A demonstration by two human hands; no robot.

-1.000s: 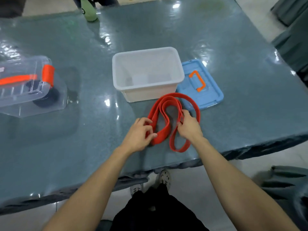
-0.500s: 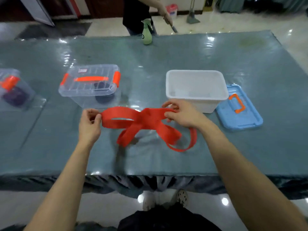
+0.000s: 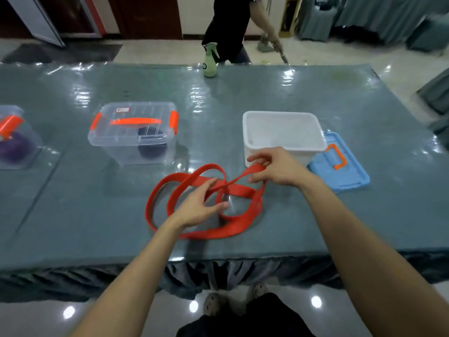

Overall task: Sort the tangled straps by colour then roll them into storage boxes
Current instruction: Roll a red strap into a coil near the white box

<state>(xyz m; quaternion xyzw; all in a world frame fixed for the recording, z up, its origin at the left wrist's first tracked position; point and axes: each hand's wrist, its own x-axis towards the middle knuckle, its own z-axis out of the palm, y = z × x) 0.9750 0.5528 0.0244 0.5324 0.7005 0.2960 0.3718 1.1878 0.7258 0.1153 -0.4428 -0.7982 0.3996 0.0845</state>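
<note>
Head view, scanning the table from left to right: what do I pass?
clear box with a purple roll → clear lidded box with orange handle → red strap → open white box → blue lid

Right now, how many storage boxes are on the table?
3: a clear box cut off at far left, a lidded clear box left of centre, an open white box at right. More may be off-frame.

Single head-worn wide-angle view, forward and down over the table [image 3: 315, 215]; both forearms close below the lens
</note>
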